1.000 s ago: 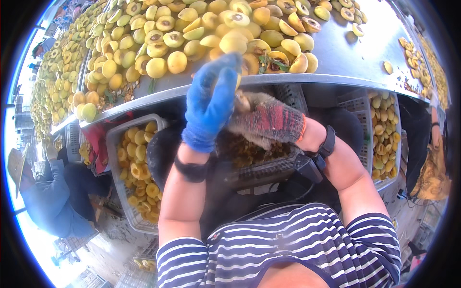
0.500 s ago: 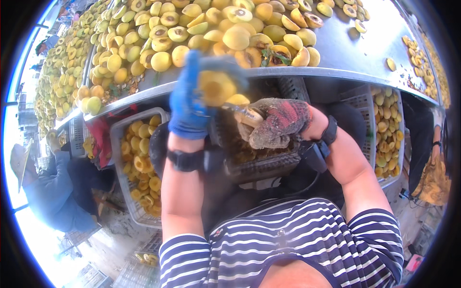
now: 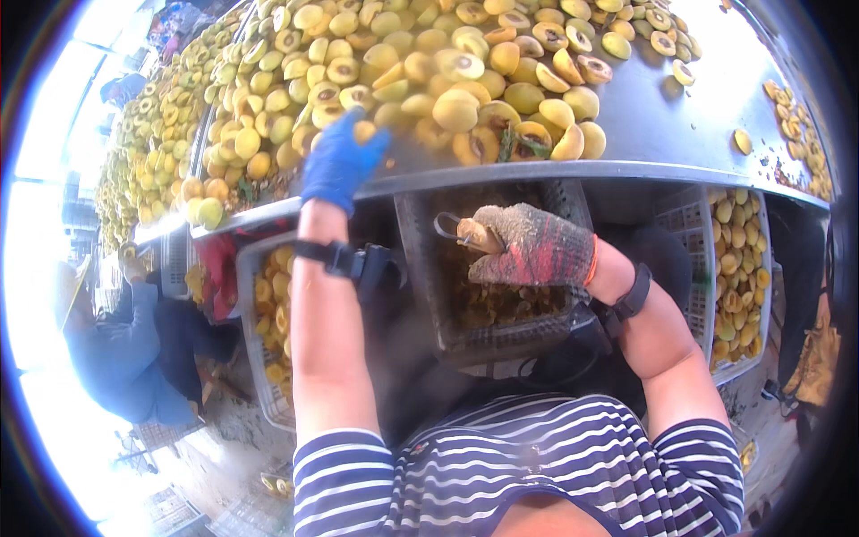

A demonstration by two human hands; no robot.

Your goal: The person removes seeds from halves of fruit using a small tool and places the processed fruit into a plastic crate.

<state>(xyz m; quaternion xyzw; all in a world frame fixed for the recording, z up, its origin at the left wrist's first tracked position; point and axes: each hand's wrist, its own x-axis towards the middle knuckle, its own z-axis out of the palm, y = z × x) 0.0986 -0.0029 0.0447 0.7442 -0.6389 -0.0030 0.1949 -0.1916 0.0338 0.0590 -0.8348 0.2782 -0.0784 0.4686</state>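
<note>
Fruit halves (image 3: 456, 109): saw many left by the near edge of the surface (image 3: 653, 116), others already in crates (image 3: 687, 234) below, had left fingers (image 3: 376, 149) spread wide, held looped tool (image 3: 483, 235) with right fingers (image 3: 501, 217).

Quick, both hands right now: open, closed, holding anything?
Left hand: open beside the halved stone fruit; contact unclear.
Right hand: closed around a wooden-handled loop tool.

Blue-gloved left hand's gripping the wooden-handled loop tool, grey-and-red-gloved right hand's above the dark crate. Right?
Wrong hand for the tool. The head view shows the wooden-handled loop tool in the grey-and-red-gloved right hand, above the dark crate. The blue-gloved left hand is near the fruit, thumb spread from its fingers.
</note>
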